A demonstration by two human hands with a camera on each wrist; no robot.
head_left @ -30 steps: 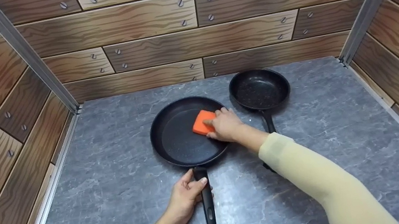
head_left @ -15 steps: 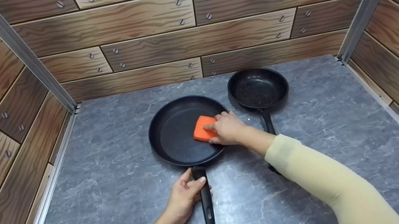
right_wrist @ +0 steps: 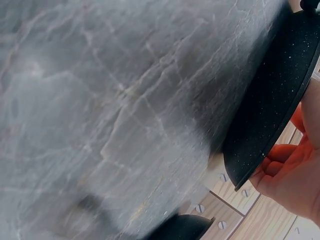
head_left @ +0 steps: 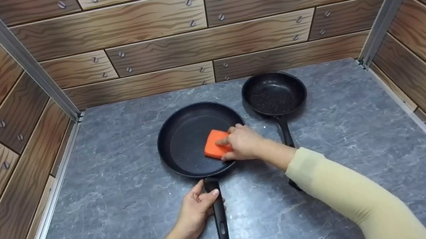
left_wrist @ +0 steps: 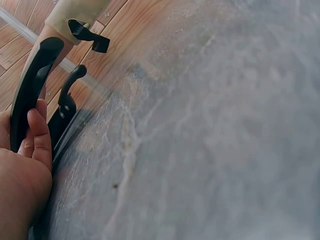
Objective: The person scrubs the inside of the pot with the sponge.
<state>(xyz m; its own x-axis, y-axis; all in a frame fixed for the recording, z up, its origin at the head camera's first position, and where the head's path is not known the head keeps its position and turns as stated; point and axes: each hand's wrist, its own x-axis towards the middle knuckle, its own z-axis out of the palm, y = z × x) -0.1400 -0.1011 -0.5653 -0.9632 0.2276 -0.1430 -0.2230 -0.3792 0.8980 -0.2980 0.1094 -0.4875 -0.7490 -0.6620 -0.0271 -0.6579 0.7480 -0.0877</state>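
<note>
A large black frying pan (head_left: 182, 140) sits mid-table with its handle toward the person. My left hand (head_left: 194, 212) grips that handle (head_left: 220, 221) near the pan body, thumb on top; the left wrist view shows the fingers curled round the handle (left_wrist: 32, 95). Inside the pan, on the right part of its base, lies an orange sponge (head_left: 213, 146). My right hand (head_left: 242, 142) holds the sponge from its right side, index finger stretched over the top. In the right wrist view the pan wall (right_wrist: 272, 100) hides the sponge, and the right hand (right_wrist: 295, 175) reaches over the rim.
A smaller black frying pan (head_left: 274, 93) stands at the back right, its handle partly behind the right sleeve (head_left: 336, 181). Wood-patterned walls (head_left: 150, 20) with metal corner posts enclose the grey marbled table (head_left: 119, 160) at the back and both sides.
My right hand has drawn the sponge toward the person across the pan, and lately slightly left. The left hand keeps its hold on the handle. The whole view has shifted slightly.
</note>
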